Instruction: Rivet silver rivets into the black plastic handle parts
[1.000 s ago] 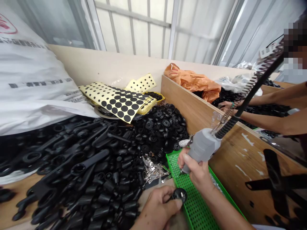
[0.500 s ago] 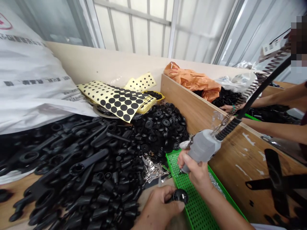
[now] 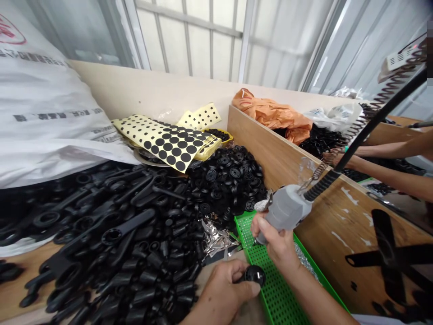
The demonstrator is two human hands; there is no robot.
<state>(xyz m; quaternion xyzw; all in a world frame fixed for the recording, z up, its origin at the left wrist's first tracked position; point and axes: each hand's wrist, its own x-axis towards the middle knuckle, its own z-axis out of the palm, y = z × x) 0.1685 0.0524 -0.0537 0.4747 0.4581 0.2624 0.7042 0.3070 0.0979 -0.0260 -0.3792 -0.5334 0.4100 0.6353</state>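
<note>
Near the bottom centre, my left hand (image 3: 225,289) pinches a round black plastic part (image 3: 255,275) with a small shiny metal piece in it. My right hand (image 3: 275,234) is wrapped round a grey power tool (image 3: 287,205), whose black cable runs up to the right. The tool's lower end is over a green perforated tray (image 3: 277,291), and its tip is hard to make out. Small silvery metal pieces (image 3: 218,239) lie in a heap left of the tray. Behind them is a pile of round black discs (image 3: 233,174).
Black handles (image 3: 128,228) and short black cylinders (image 3: 145,280) cover the left side. Yellow sticker sheets (image 3: 169,142) and a white sack (image 3: 50,108) lie behind. A wooden divider (image 3: 270,153) stands at right; beyond it are an orange bag (image 3: 270,115) and another person's hands (image 3: 334,158).
The other person's hands beyond the divider have shifted and come together. The view has moved very slightly. My two hands keep the same hold on the black part and the tool.
</note>
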